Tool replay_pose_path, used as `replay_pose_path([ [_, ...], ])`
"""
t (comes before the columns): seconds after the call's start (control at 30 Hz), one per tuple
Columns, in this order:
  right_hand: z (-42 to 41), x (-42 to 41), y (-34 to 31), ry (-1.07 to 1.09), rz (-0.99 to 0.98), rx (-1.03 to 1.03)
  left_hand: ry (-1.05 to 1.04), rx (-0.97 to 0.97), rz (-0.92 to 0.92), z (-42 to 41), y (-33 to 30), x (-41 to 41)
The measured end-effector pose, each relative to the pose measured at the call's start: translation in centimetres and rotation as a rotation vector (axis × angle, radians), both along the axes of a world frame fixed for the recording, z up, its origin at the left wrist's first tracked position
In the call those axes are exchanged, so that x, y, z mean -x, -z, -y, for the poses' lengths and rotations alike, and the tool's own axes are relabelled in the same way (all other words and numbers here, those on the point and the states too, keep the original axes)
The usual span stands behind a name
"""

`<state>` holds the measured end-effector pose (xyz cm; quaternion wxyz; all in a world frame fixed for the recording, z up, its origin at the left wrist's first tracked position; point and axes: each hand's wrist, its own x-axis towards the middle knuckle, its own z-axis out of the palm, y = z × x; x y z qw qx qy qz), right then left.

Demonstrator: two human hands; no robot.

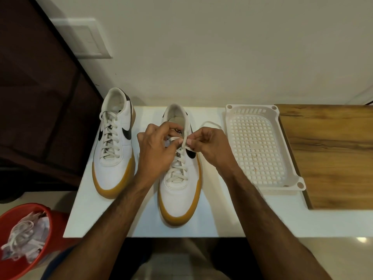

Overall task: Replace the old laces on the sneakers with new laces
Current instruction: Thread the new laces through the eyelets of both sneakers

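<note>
Head view, looking down on a white table (pixel 212 215) at frame centre. Two white sneakers with gum soles, toes toward the bottom of the frame. Left-of-centre sneaker (pixel 116 150) fully laced, criss-cross neat up to the collar. Centre sneaker (pixel 179 178) laced through the lower eyelets, top rows under work right now. Left hand (pixel 155 150) curled over the tongue, fingertips pinching the cream lace (pixel 182 147) near the upper eyelets. Right hand (pixel 210 146) just beside it, thumb and forefinger clamped on the same lace, a loose loop of it trailing toward the upper right, onto the table near the tray. Both grips closed on lace, nothing released.

White perforated plastic tray (pixel 290 150) at right of centre, resting partly on a wooden board (pixel 333 154) at far right. Red bin (pixel 47 221) at lower left, holding a tangle of whitish laces and wrapping, likely the old ones discarded.

Step in hand, by the look of it: finishing the top eyelets or starting the knot on the second sneaker. Late in the job. Next move calls for even tension on both ends, then a firm cross and pull without twisting the flat lace.
</note>
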<state>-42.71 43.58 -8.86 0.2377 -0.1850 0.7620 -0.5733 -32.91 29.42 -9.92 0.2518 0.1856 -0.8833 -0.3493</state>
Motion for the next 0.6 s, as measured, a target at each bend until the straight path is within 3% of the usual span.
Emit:
replay_pose_path([
  [0.1,-0.1,0.4,0.1,0.014,-0.043,-0.049,0.049,0.167,0.050,0.6,-0.3,-0.1],
  [0.17,-0.5,1.0,-0.2,0.049,-0.013,0.009,0.065,0.129,0.082,1.2,-0.4,-0.2],
  [0.23,-1.2,1.8,-1.0,0.141,0.116,0.251,0.084,0.093,0.109,1.8,-0.3,-0.2],
  [0.33,-2.5,3.0,-2.6,0.327,0.542,0.872,0.115,0.040,0.150,2.1,-0.1,-0.4],
  [0.4,-2.9,3.1,-2.9,0.413,0.706,1.003,0.139,0.014,0.186,1.9,0.1,-0.3],
  [0.47,-2.7,3.0,-3.1,0.414,0.565,0.723,0.149,0.020,0.206,1.8,0.3,-0.2],
  [0.53,-2.2,2.5,-3.4,0.240,0.110,0.185,0.149,0.019,0.206,1.9,0.4,-0.3],
  [0.6,-1.5,2.1,-3.0,-0.014,-0.263,-0.215,0.161,0.014,0.205,2.1,0.3,-0.4],
])
